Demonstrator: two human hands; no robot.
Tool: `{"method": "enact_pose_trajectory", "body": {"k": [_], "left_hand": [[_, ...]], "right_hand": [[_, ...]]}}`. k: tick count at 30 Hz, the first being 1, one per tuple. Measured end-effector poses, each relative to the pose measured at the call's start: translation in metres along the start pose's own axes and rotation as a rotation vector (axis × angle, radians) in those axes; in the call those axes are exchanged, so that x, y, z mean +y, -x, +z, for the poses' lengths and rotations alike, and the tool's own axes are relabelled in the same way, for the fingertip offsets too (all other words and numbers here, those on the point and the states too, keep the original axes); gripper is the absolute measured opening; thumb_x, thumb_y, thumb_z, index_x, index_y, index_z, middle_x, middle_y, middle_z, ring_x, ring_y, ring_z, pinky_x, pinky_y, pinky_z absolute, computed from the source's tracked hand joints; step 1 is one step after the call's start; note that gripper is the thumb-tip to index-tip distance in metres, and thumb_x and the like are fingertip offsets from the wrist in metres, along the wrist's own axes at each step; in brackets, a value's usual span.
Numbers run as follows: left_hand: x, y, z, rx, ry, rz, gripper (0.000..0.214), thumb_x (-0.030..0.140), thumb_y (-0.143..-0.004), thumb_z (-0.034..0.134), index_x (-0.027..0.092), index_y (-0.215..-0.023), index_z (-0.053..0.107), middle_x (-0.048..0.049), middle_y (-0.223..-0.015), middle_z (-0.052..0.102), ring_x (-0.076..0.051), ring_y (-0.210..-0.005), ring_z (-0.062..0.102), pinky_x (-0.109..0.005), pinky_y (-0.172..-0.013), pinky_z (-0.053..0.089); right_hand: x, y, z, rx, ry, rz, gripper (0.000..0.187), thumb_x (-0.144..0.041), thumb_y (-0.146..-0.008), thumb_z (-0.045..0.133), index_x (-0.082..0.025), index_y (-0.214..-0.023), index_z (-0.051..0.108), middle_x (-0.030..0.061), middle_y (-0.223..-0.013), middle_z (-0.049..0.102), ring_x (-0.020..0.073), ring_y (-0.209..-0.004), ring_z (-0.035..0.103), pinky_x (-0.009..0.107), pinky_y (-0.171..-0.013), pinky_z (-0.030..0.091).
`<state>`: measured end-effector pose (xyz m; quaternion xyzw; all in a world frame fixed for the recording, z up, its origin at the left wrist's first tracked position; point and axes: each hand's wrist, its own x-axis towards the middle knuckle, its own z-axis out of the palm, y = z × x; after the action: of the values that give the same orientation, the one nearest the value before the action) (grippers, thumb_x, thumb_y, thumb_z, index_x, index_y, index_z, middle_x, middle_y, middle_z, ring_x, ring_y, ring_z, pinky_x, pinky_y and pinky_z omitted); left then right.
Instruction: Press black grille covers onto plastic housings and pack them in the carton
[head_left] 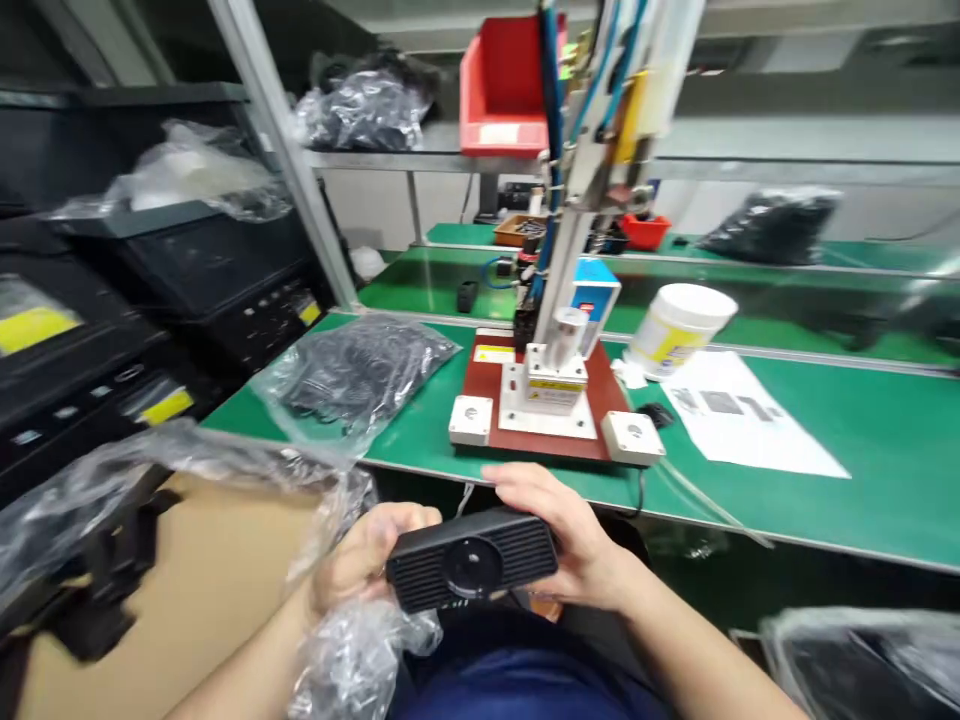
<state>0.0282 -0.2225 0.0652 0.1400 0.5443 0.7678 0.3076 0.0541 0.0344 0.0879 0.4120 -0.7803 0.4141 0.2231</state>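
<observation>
My left hand (367,548) and right hand (566,530) curl round opposite ends of the black ribbed housing (526,552), held off the bench (900,425), before its near edge. Its round lens (472,567) looks already fitted; what's left I can't tell.

The ribbed casing (526,553) looks like matt plastic, its lens (472,567) glossy; plastic bag (360,375) crinkled, shiny.

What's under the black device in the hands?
Below the black device in view: clear plastic by the left hand, dark blue clothing, and a small orange patch I can't identify. Its underside is hidden, so anything against it can't be seen.
</observation>
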Motion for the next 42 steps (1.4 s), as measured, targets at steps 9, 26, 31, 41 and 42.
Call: {"method": "enact_pose_trajectory", "body": {"k": [9,26,31,41,42], "left_hand": [[0.036,-0.118,0.050,-0.007,-0.431,0.403,0.061,0.061,-0.064,0.080,0.022,-0.109,0.068,-0.0086,-0.108,0.069,-0.024,-0.094,0.065,-0.033,-0.087,0.051],[0.106,-0.259,0.059,0.004,-0.394,0.573,0.055,0.056,-0.078,0.070,0.014,-0.113,0.069,-0.0111,-0.106,0.070,-0.020,-0.084,0.066,-0.028,-0.071,0.053],[0.090,-0.262,0.061,0.082,-0.305,0.544,0.050,0.054,-0.080,0.067,0.015,-0.112,0.069,-0.0051,-0.081,0.070,-0.014,-0.062,0.060,-0.023,-0.056,0.046],[0.084,-0.266,0.066,0.209,-0.376,0.674,0.041,0.051,-0.084,0.061,0.016,-0.099,0.073,-0.0068,-0.090,0.071,-0.018,-0.076,0.064,-0.028,-0.071,0.051],[0.086,-0.264,0.067,0.210,-0.389,0.668,0.041,0.051,-0.084,0.061,0.016,-0.100,0.073,-0.0068,-0.091,0.071,-0.018,-0.077,0.064,-0.028,-0.071,0.051]], "right_hand": [[0.021,0.036,-0.042,0.509,-0.069,0.578,0.050,-0.049,-0.080,0.073,-0.025,-0.117,0.050,0.0053,-0.100,0.066,0.0199,-0.084,0.067,0.030,-0.073,0.058],[0.112,-0.062,-0.108,0.593,-0.027,0.463,0.034,-0.040,-0.085,0.065,-0.024,-0.112,0.055,0.0056,-0.117,0.060,0.0170,-0.088,0.061,0.032,-0.076,0.052],[0.113,-0.060,-0.106,0.570,-0.023,0.467,0.033,-0.040,-0.083,0.068,-0.024,-0.109,0.057,0.0029,-0.109,0.063,0.0172,-0.091,0.061,0.031,-0.082,0.051],[0.125,-0.054,-0.092,0.623,0.014,0.437,0.035,-0.040,-0.084,0.065,-0.024,-0.114,0.056,0.0034,-0.107,0.063,0.0184,-0.096,0.062,0.032,-0.086,0.051],[0.125,-0.055,-0.093,0.617,0.015,0.438,0.036,-0.040,-0.084,0.065,-0.024,-0.115,0.056,0.0038,-0.109,0.063,0.0185,-0.096,0.062,0.033,-0.087,0.051]]}}
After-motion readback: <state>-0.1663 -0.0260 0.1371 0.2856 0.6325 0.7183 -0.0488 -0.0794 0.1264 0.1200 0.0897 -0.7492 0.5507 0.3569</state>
